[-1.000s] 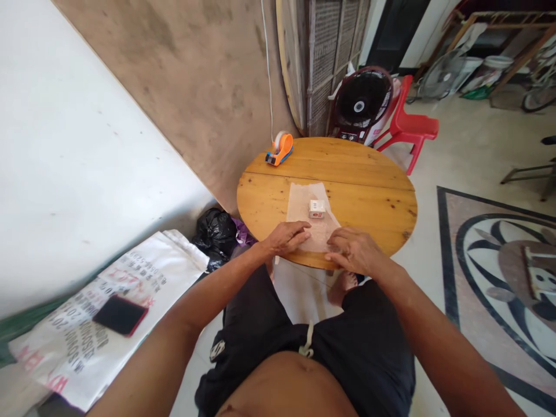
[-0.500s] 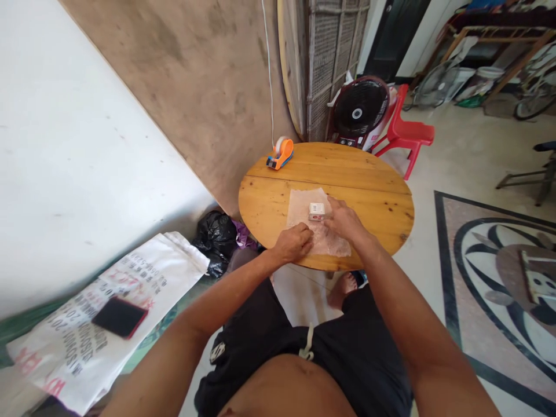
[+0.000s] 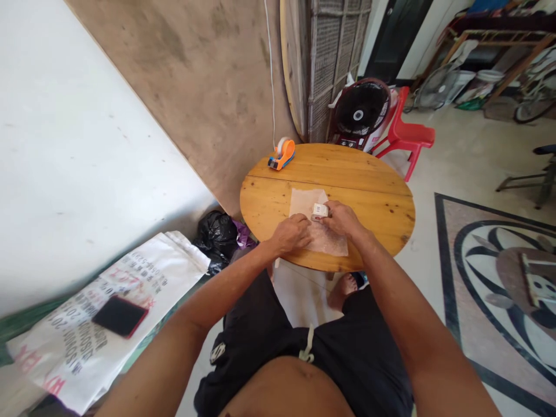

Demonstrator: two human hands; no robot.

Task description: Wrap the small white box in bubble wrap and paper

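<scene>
A small white box (image 3: 320, 210) lies on a sheet of translucent wrap (image 3: 304, 201) in the middle of a round wooden table (image 3: 382, 200). My right hand (image 3: 342, 218) has its fingers closed on the box's right side. My left hand (image 3: 292, 233) is curled, knuckles up, pressing the sheet's near left part just left of the box. What its fingers pinch is hidden.
An orange tape dispenser (image 3: 281, 154) sits at the table's far left edge. Behind the table stand a fan (image 3: 359, 112) and a red plastic chair (image 3: 407, 136). A black bag (image 3: 216, 236) lies on the floor at left, and a dark phone (image 3: 120, 316) rests on a printed white sack (image 3: 87, 336).
My right hand came up from the sheet's near edge and closed on the box. My left hand curled and slid slightly toward the box. The sheet shifted a little.
</scene>
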